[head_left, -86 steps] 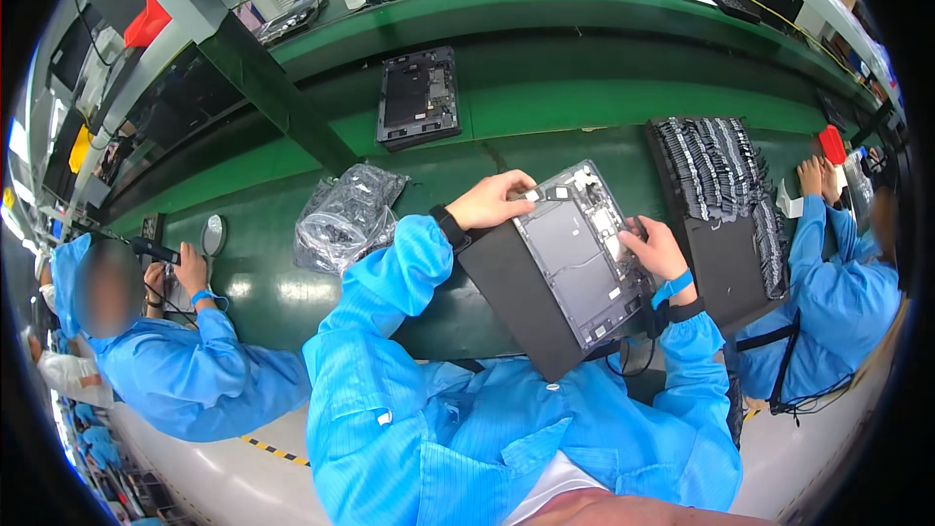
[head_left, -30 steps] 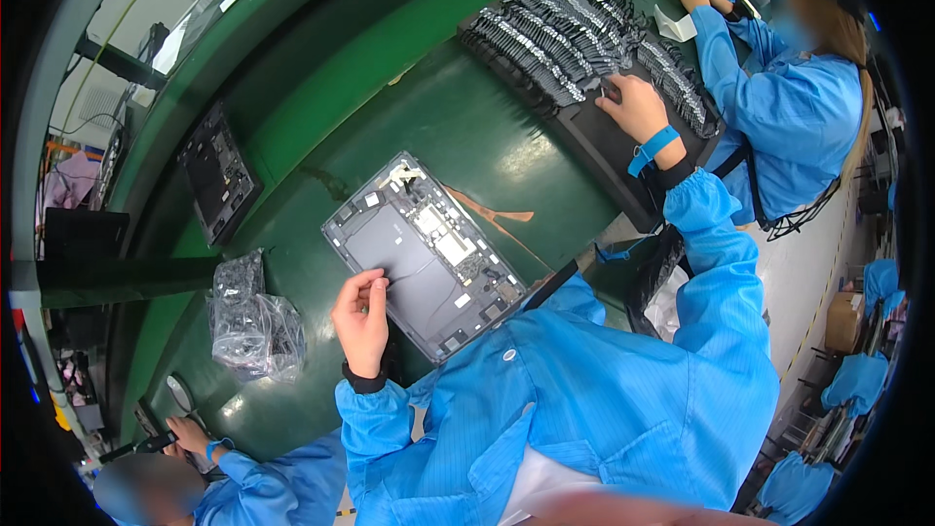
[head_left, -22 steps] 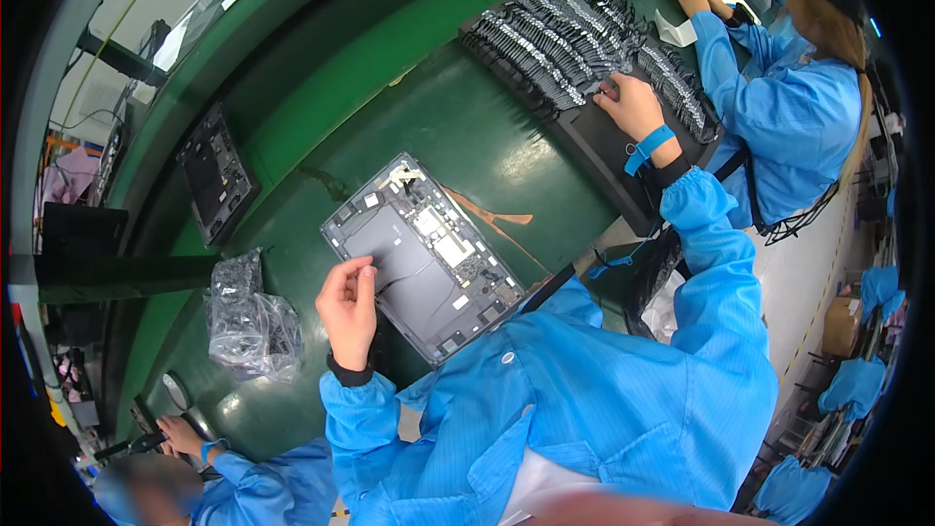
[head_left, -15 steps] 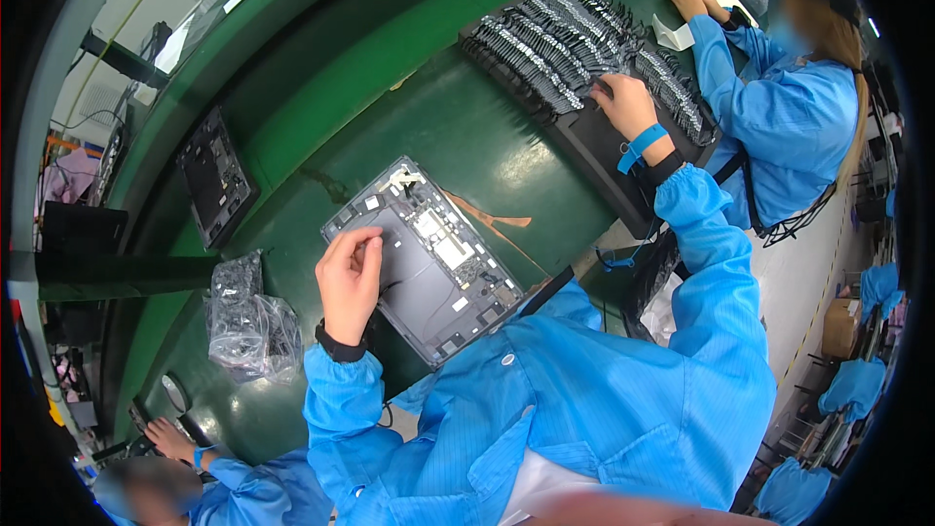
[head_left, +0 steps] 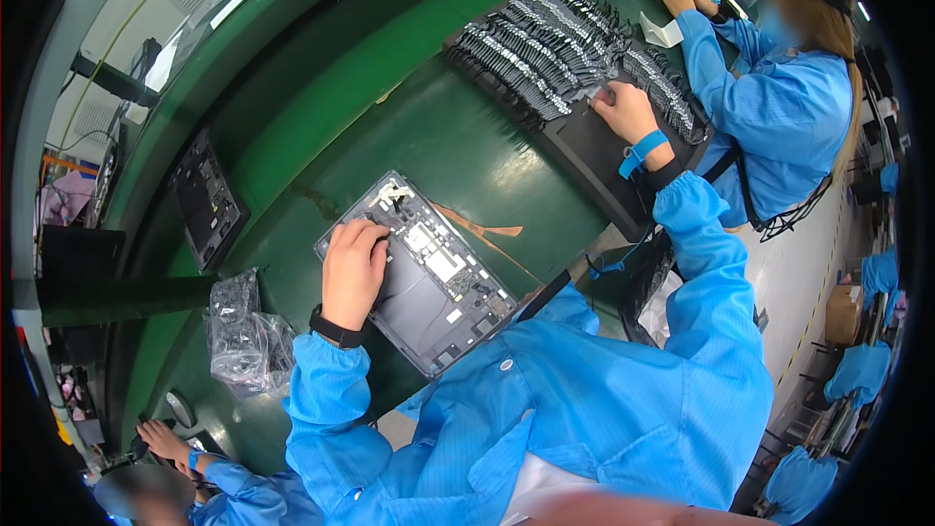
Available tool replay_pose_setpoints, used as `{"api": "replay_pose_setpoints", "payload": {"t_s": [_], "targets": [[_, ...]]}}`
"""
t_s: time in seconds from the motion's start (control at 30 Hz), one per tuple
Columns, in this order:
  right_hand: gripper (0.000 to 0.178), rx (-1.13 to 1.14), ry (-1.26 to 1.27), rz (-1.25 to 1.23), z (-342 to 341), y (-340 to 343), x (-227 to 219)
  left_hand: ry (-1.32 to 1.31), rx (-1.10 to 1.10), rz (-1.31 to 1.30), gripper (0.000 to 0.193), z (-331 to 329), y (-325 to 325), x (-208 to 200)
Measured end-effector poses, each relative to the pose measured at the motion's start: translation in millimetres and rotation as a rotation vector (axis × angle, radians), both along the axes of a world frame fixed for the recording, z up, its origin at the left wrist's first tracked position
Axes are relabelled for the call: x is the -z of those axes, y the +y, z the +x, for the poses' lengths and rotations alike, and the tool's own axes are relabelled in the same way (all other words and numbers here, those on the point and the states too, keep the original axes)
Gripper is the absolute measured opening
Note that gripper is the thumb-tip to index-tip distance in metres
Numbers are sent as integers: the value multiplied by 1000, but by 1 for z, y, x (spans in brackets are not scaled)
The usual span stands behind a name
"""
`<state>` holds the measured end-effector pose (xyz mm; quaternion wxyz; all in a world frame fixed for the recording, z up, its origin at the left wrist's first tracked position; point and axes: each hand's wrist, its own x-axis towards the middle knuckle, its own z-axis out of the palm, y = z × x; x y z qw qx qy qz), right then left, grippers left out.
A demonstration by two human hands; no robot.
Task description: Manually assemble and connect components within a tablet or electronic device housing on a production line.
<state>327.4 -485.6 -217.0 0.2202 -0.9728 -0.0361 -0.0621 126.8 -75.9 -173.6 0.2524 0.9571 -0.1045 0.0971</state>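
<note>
An opened laptop base [head_left: 429, 278], grey with its circuit board and thin wires exposed, lies tilted on the green bench in front of me. Over its far left part is my left hand [head_left: 353, 271], fingers curled and thumb drawn in; whatever they grip is hidden. My right hand [head_left: 625, 112] reaches to the near edge of rows of small black parts with thin cables [head_left: 545, 44]. Its thumb and fingers pinch together there, on something too small to make out. These parts lie on a wide black tray [head_left: 589, 146] at the right.
Crumpled clear plastic bags [head_left: 243, 341] lie left of the laptop base. A second opened laptop part [head_left: 207, 200] rests further back at the left. Co-workers in blue sit at the far right [head_left: 789, 97] and lower left [head_left: 248, 497]. A computer mouse [head_left: 179, 407] is near the latter.
My left hand has come down closer over the laptop base, its fingers curling more. My right hand stays at the cable parts, its fingers shifted slightly. The whole view has moved a little.
</note>
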Motion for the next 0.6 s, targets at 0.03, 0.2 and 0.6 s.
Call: {"api": "replay_pose_setpoints", "payload": {"t_s": [0.03,0.2,0.6], "targets": [[26,0,0,1,1,2,-1,7,-3,-7,16,-1,0,0],[30,103,-180,-186,3,11,6,5,-16,-33,15,-6,-2,-2],[44,82,-14,-154,18,-6,1,-9,-23,-103,13,-20,0,6]]}}
